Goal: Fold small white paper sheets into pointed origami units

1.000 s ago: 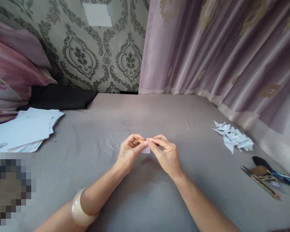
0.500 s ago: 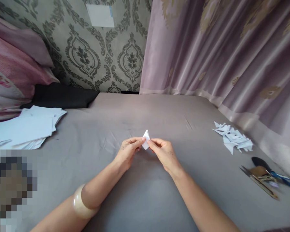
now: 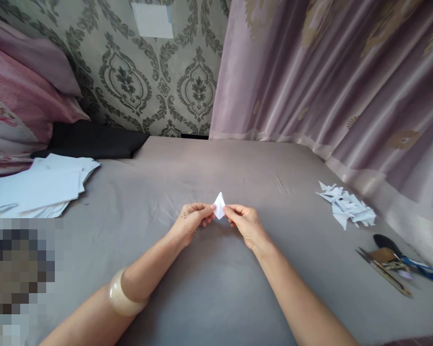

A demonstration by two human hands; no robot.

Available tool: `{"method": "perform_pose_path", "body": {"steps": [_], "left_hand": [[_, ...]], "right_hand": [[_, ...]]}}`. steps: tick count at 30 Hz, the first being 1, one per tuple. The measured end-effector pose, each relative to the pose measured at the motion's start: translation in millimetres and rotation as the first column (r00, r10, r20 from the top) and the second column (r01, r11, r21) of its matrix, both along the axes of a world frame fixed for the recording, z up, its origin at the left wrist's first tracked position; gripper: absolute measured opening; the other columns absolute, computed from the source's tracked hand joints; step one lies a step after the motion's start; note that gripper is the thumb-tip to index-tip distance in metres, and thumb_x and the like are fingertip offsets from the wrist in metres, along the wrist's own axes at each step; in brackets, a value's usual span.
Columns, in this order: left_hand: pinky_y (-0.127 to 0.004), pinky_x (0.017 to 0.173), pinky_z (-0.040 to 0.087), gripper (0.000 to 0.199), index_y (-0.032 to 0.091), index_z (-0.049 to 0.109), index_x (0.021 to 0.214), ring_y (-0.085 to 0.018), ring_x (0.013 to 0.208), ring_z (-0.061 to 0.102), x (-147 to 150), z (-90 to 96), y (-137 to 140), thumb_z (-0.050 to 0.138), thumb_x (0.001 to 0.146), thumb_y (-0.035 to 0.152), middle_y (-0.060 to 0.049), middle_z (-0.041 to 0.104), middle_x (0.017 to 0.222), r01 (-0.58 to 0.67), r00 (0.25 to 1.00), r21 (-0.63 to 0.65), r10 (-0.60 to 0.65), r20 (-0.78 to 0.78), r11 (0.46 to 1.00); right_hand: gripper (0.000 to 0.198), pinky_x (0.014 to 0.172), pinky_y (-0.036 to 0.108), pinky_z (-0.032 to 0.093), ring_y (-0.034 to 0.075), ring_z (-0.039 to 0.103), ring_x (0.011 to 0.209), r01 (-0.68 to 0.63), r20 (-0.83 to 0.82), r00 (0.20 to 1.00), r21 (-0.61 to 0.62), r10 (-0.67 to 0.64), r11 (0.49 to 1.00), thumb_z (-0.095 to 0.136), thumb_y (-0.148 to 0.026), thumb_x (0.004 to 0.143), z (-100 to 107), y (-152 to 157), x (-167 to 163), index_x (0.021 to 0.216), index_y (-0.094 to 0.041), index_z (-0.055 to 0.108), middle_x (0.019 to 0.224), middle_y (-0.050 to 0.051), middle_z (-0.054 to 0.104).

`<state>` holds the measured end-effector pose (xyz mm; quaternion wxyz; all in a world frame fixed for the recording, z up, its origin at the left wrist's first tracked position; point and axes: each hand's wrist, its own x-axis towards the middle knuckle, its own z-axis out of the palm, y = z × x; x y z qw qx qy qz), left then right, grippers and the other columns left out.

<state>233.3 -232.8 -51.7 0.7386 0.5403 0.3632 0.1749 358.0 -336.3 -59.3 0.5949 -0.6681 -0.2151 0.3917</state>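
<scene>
A small piece of folded white paper [image 3: 220, 205], diamond-shaped with its point upward, is held in the middle of the view. My left hand [image 3: 193, 220] pinches its left corner between thumb and fingers. On the opposite corner, my right hand [image 3: 244, 222] grips it the same way, thumb in front. Both hands are just above the grey sheet [image 3: 209, 288]. Fingertips behind the paper are partly hidden. A pale bangle [image 3: 123, 295] circles my left forearm.
At left lies a stack of white paper sheets [image 3: 39, 185], with folded black cloth [image 3: 94, 139] behind it. Several folded paper pieces [image 3: 348, 205] form a pile at right. Nearer me are scissors with blue handles [image 3: 424, 268] and a pointed compass-like tool [image 3: 384, 273]. A curtain [image 3: 292, 72] hangs behind.
My thumbs have slid outward from the paper's middle to its side corners, so more of its front face shows. The camera view has shifted slightly.
</scene>
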Motion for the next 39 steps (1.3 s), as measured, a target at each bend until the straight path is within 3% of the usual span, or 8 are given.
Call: {"method": "perform_pose_path", "body": {"steps": [6, 15, 20, 25, 28, 32, 37, 39], "left_hand": [[-0.023, 0.053, 0.033, 0.028, 0.014, 0.072, 0.077, -0.009, 0.054, 0.050, -0.8, -0.5, 3.7, 0.075, 0.068, 0.040, -0.002, 0.065, 0.065, 0.041, 0.999, 0.058, -0.041, -0.008, 0.997], [-0.024, 0.060, 0.041, 0.030, 0.014, 0.067, 0.073, -0.011, 0.059, 0.055, -3.5, 9.9, 0.3, 0.081, 0.061, 0.038, 0.000, 0.064, 0.064, -0.001, 0.996, 0.024, -0.001, 0.085, 1.000], [-0.022, 0.051, 0.035, 0.038, 0.014, 0.062, 0.060, -0.008, 0.049, 0.047, -3.4, 8.1, 0.4, 0.074, 0.069, 0.049, 0.001, 0.056, 0.053, -0.033, 0.999, 0.090, 0.029, 0.040, 0.995], [-0.024, 0.056, 0.040, 0.047, 0.013, 0.066, 0.071, -0.012, 0.056, 0.055, -1.2, -2.2, 6.7, 0.064, 0.075, 0.060, -0.004, 0.063, 0.062, -0.086, 0.989, 0.005, 0.085, 0.118, 0.996], [-0.024, 0.058, 0.040, 0.055, 0.011, 0.069, 0.075, -0.014, 0.062, 0.058, -0.8, -3.9, 8.8, 0.056, 0.078, 0.064, -0.008, 0.066, 0.068, -0.014, 0.992, -0.009, 0.015, 0.123, 1.000], [-0.023, 0.058, 0.040, 0.032, 0.012, 0.072, 0.077, -0.011, 0.060, 0.055, -2.3, 0.9, 6.6, 0.074, 0.069, 0.043, -0.006, 0.068, 0.071, 0.117, 0.993, 0.079, -0.118, 0.014, 0.990], [-0.022, 0.051, 0.037, 0.023, 0.014, 0.072, 0.086, -0.009, 0.052, 0.049, -3.5, -0.1, 9.4, 0.068, 0.070, 0.032, -0.002, 0.064, 0.062, 0.149, 0.985, 0.134, -0.134, -0.112, 0.980], [-0.021, 0.048, 0.035, 0.024, 0.015, 0.071, 0.087, -0.010, 0.049, 0.049, -3.5, -4.6, 11.5, 0.066, 0.071, 0.031, -0.001, 0.063, 0.061, 0.150, 0.977, 0.183, -0.117, -0.180, 0.972]], "right_hand": [[0.029, 0.056, 0.025, 0.035, 0.009, 0.045, 0.055, -0.164, 0.055, 0.984, -0.040, 0.167, 0.986, 0.071, -0.043, 0.071, 0.0, -0.9, -2.7, 0.077, -0.016, 0.074, 0.065, 0.000, 0.064], [0.022, 0.061, 0.024, 0.038, 0.010, 0.050, 0.059, -0.295, 0.140, 0.942, -0.077, 0.304, 0.952, 0.068, -0.038, 0.076, 7.1, -6.4, 1.1, 0.079, -0.018, 0.074, 0.069, 0.000, 0.067], [0.022, 0.060, 0.024, 0.038, 0.010, 0.050, 0.059, -0.351, 0.102, 0.928, -0.083, 0.359, 0.933, 0.067, -0.038, 0.077, 9.1, -6.7, -0.1, 0.081, -0.018, 0.075, 0.070, 0.000, 0.067], [0.023, 0.059, 0.024, 0.037, 0.009, 0.048, 0.058, -0.313, 0.071, 0.946, -0.061, 0.317, 0.948, 0.069, -0.038, 0.075, 8.0, -5.6, -0.4, 0.081, -0.017, 0.075, 0.069, 0.000, 0.066], [0.026, 0.060, 0.025, 0.038, 0.009, 0.048, 0.058, -0.254, 0.078, 0.963, -0.047, 0.257, 0.966, 0.070, -0.040, 0.074, 5.9, -4.4, 0.6, 0.083, -0.016, 0.075, 0.069, 0.001, 0.066], [0.031, 0.058, 0.024, 0.038, 0.009, 0.048, 0.057, -0.161, 0.079, 0.983, -0.047, 0.164, 0.986, 0.070, -0.044, 0.072, 2.8, -2.6, 2.3, 0.082, -0.016, 0.074, 0.067, 0.001, 0.065], [0.029, 0.052, 0.022, 0.038, 0.012, 0.055, 0.060, -0.145, 0.121, 0.980, -0.106, 0.157, 0.984, 0.064, -0.040, 0.076, -5.3, -1.1, 4.7, 0.091, -0.016, 0.074, 0.075, 0.004, 0.069], [0.027, 0.052, 0.023, 0.040, 0.013, 0.058, 0.061, -0.161, 0.238, 0.952, -0.154, 0.195, 0.975, 0.059, -0.037, 0.080, -8.9, -0.9, 6.5, 0.092, -0.017, 0.073, 0.077, 0.005, 0.071]]}}
